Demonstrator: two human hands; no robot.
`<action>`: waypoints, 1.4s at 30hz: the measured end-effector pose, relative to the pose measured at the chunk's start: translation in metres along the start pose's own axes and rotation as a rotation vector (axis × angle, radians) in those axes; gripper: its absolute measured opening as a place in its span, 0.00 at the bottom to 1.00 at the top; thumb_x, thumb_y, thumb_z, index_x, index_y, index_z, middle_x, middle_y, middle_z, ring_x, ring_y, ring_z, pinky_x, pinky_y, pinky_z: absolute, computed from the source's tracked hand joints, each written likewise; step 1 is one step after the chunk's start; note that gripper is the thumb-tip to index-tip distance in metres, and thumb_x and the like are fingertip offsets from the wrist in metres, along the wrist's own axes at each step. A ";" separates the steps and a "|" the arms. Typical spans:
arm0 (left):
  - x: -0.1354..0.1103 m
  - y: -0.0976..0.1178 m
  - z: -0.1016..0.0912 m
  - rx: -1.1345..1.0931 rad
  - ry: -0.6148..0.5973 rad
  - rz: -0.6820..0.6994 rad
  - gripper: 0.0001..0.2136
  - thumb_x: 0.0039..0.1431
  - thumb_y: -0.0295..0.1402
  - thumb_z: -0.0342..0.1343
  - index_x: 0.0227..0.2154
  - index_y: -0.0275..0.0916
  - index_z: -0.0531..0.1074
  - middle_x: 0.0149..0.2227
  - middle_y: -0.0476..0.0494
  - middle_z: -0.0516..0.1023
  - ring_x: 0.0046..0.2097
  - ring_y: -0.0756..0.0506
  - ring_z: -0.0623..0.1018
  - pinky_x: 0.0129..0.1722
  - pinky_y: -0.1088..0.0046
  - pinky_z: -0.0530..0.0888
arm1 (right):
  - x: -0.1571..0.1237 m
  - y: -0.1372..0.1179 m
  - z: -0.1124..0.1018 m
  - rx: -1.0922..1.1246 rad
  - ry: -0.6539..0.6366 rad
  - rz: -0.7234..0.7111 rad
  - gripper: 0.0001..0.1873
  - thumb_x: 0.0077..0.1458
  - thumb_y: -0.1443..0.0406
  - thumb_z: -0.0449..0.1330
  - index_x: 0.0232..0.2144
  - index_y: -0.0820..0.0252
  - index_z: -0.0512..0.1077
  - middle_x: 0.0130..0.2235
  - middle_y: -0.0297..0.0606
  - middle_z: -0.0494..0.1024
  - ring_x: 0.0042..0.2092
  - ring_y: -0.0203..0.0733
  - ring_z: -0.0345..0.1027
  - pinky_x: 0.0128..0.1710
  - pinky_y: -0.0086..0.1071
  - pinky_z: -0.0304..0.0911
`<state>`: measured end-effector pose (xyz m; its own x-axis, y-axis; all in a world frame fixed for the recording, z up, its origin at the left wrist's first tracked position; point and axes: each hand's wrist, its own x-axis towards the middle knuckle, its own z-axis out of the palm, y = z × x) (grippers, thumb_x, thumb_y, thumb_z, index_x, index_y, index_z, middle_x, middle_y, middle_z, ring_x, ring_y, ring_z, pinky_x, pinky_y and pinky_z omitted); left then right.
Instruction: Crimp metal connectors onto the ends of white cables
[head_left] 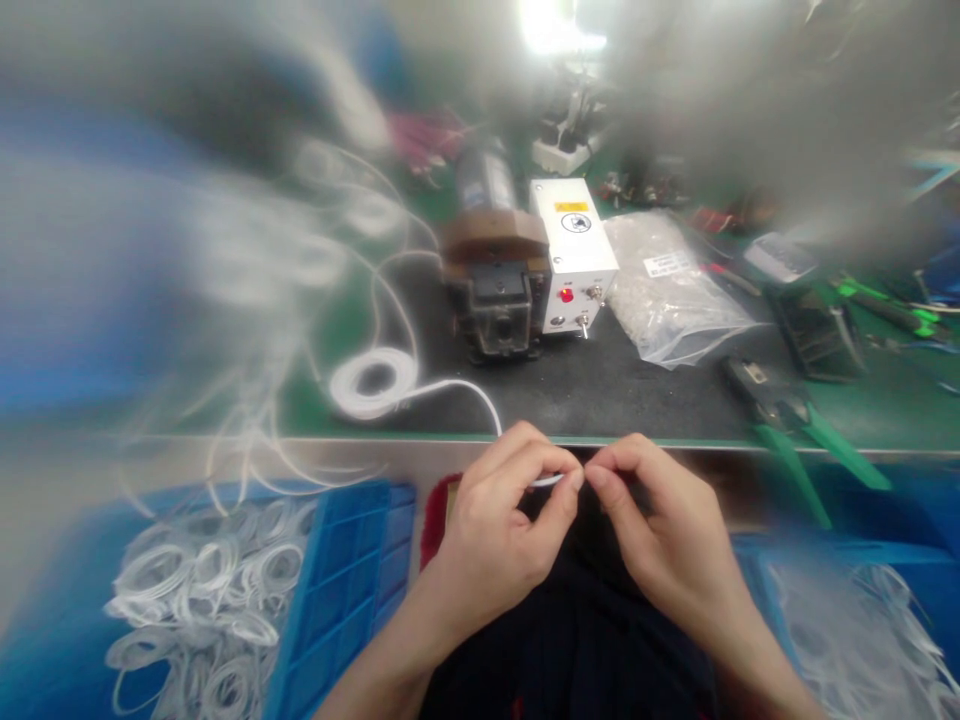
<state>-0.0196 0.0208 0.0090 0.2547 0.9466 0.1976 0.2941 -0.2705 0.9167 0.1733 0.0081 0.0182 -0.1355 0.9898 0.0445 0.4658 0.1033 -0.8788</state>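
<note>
Left hand (499, 520) and right hand (660, 525) pinched together on thin white wire (457, 385), white control box (574, 255) with yellow label, writing unreadable, clear labelled plastic bag (671, 290)

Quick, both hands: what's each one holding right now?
Left hand: closed, pinching the white wire.
Right hand: fingers pinched shut at the wire's end; what it holds cannot be told.

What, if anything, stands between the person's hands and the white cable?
Nothing visible. The left hand and the right hand both pinch the end of the white cable, fingertips meeting, just below the table edge.
</note>
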 end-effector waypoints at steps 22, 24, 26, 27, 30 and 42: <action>0.004 -0.005 -0.002 -0.090 -0.003 -0.091 0.07 0.72 0.27 0.60 0.35 0.40 0.77 0.35 0.48 0.74 0.35 0.49 0.75 0.34 0.71 0.68 | 0.007 -0.001 0.000 0.386 -0.051 0.193 0.10 0.70 0.58 0.66 0.39 0.57 0.78 0.28 0.30 0.75 0.30 0.38 0.71 0.32 0.30 0.68; 0.004 -0.005 -0.001 -0.090 -0.005 -0.078 0.06 0.71 0.27 0.60 0.35 0.40 0.77 0.35 0.48 0.74 0.35 0.49 0.75 0.34 0.71 0.68 | 0.006 -0.003 0.003 0.296 -0.009 0.120 0.11 0.72 0.60 0.64 0.35 0.56 0.76 0.29 0.30 0.74 0.29 0.38 0.70 0.32 0.30 0.66; 0.004 -0.005 0.001 -0.076 -0.002 -0.069 0.06 0.72 0.27 0.60 0.36 0.41 0.78 0.35 0.48 0.75 0.36 0.48 0.75 0.36 0.70 0.69 | 0.005 -0.005 0.005 0.152 0.041 0.030 0.10 0.73 0.63 0.63 0.35 0.55 0.75 0.30 0.31 0.76 0.31 0.38 0.70 0.33 0.31 0.65; 0.004 -0.005 0.001 -0.064 0.005 -0.063 0.05 0.72 0.27 0.61 0.37 0.41 0.78 0.36 0.48 0.75 0.36 0.48 0.75 0.37 0.70 0.69 | 0.005 -0.005 0.006 0.065 0.065 -0.022 0.09 0.73 0.65 0.62 0.36 0.55 0.75 0.32 0.32 0.77 0.33 0.38 0.71 0.35 0.32 0.65; 0.003 -0.003 0.003 -0.023 0.047 -0.040 0.05 0.71 0.25 0.61 0.37 0.41 0.77 0.36 0.49 0.75 0.37 0.48 0.75 0.38 0.70 0.70 | 0.002 -0.004 0.006 -0.103 0.130 -0.116 0.07 0.72 0.67 0.62 0.38 0.55 0.75 0.37 0.34 0.79 0.37 0.40 0.73 0.40 0.34 0.64; 0.006 -0.006 0.001 -0.128 0.001 -0.084 0.06 0.72 0.27 0.61 0.37 0.41 0.78 0.36 0.50 0.74 0.37 0.50 0.75 0.36 0.72 0.69 | 0.003 -0.006 0.002 0.217 0.041 0.136 0.11 0.75 0.61 0.61 0.36 0.55 0.77 0.31 0.31 0.76 0.33 0.37 0.70 0.36 0.30 0.64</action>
<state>-0.0186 0.0280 0.0040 0.2329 0.9652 0.1190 0.1940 -0.1660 0.9669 0.1682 0.0101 0.0230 -0.0466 0.9968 -0.0652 0.2780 -0.0498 -0.9593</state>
